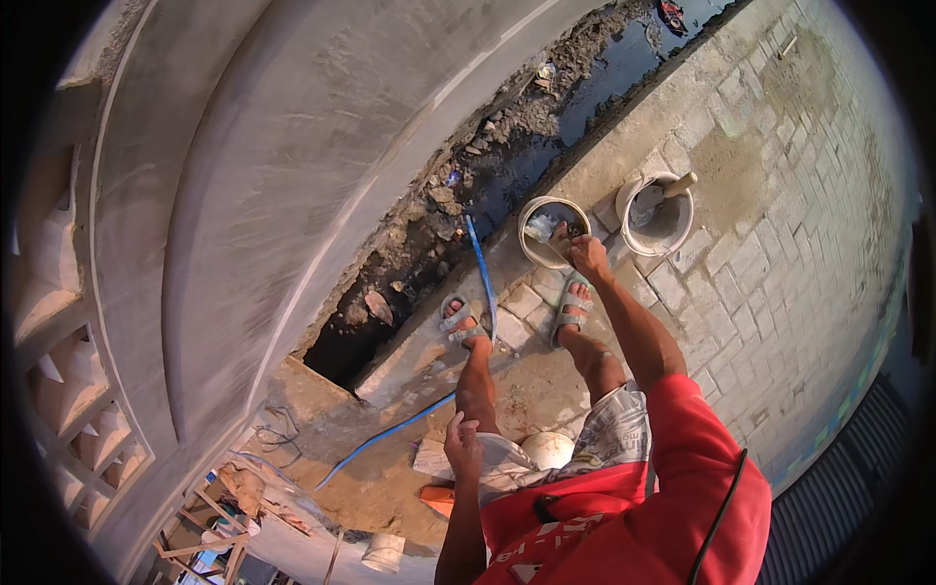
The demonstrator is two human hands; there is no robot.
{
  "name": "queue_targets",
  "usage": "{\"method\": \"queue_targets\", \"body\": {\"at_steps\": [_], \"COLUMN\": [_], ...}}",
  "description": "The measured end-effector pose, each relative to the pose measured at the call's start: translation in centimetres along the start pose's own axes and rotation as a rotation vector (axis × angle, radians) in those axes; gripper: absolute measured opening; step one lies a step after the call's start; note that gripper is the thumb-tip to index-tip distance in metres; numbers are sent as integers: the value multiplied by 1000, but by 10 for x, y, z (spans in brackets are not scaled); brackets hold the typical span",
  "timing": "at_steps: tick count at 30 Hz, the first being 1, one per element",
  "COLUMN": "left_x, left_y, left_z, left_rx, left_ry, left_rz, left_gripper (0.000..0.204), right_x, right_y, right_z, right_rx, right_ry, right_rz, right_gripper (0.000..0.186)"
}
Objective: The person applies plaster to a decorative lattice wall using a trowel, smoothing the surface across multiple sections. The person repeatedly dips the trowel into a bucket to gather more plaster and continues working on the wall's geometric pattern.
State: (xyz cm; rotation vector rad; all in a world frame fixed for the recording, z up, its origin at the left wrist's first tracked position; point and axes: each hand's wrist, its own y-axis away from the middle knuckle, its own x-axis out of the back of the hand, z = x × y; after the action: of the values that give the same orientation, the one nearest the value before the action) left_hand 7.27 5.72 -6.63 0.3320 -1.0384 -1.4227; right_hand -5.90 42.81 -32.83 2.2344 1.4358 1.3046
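My right hand (588,255) is closed at the near rim of a white bucket (527,250). It grips a short hand tool with a brown end (561,234), which reaches into the bucket; its exact kind is too small to tell. Something pale, perhaps water or a wet rag, shows inside the bucket. A second white bucket (629,229) stands just to the right, with grey residue in it and a pale wooden-looking handle (680,185) leaning on its rim. Beside my left thigh, my left hand (463,446) hangs with its fingers loosely apart and nothing visible in them.
A ditch (526,156) with dark water and rubble runs between the paving (741,263) and a grey plastered wall (292,127). A blue hose (483,268) lies by my feet. Behind me are an orange object (438,500) and a pale container (383,552).
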Motion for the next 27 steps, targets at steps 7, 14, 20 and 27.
{"method": "queue_targets", "body": {"at_steps": [7,14,20,27], "left_x": [-13,-12,-12,-3], "left_y": [2,-10,-23,-47], "left_z": [-25,-17,-4,4], "left_rx": [-161,-162,-260,-393], "left_ry": [16,-135,-226,-327], "left_rz": [322,362,327,260], "left_gripper": [24,21,25,34], "right_x": [-84,-30,137,184], "right_y": [-47,-42,18,-35], "right_z": [4,7,36,183], "right_rx": [70,92,-36,-269], "right_ry": [511,254,-377,-618], "right_rz": [-155,-250,-161,154], "right_gripper": [22,23,33,35]}}
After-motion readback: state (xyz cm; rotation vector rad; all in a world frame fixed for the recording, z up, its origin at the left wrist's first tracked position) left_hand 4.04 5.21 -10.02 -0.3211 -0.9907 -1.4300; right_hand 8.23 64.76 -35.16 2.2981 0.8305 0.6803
